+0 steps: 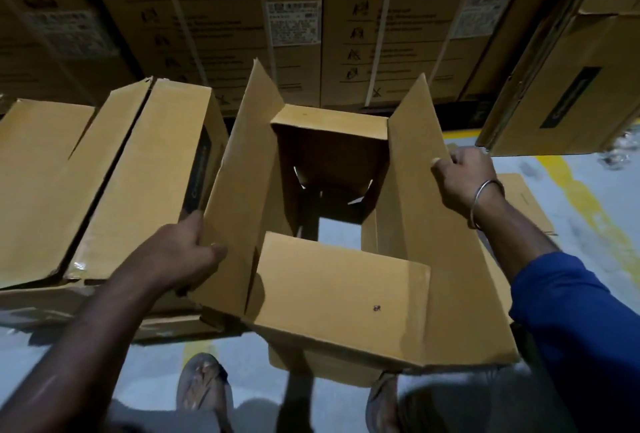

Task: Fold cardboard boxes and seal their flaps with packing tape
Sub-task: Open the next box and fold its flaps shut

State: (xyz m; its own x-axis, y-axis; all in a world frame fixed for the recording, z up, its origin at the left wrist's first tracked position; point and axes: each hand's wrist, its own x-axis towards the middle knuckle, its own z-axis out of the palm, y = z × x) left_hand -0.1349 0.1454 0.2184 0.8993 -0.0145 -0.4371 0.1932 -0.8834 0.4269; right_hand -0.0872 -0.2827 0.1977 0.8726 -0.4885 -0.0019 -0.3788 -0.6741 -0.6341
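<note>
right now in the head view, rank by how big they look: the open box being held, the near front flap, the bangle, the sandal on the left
1. open box
2. near front flap
3. sandal, though nearness to the camera makes its size unsure
4. bangle

The left hand and right hand grip the box's side flaps.

My left hand (180, 252) grips the left flap and my right hand (464, 178) the right flap of the open brown cardboard box (339, 287) before me. Left of it lies a closed brown carton (104, 172); behind stand tall printed cartons (294, 16).
</note>
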